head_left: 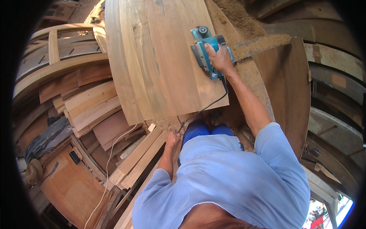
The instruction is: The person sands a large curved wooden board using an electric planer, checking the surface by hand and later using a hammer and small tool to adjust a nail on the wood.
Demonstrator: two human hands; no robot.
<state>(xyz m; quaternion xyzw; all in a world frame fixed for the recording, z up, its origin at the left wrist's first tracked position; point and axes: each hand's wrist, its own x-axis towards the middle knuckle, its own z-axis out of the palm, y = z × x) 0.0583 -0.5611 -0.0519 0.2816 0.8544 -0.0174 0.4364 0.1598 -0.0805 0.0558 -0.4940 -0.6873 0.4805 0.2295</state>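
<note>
A teal electric hand planer (207,39) rests on a wide wooden panel (160,76), near the panel's right edge. My right hand (221,60) is closed around its handle, with the arm stretched forward. A black power cord (207,104) runs from the back of the planer across the panel's near edge and down toward my body. Low at my left side, my left hand (173,139) is closed on the cord. Its fingers show only in part. The panel is made of several boards side by side, with darker streaks in the grain.
Sawdust and shavings (238,19) are heaped beyond the planer and along a ledge. Another brown panel (284,91) stands at the right. Stacked boards (93,103) and cut lengths (139,158) fill the left. A white cable (110,156) trails there, near a curved wooden frame (54,45).
</note>
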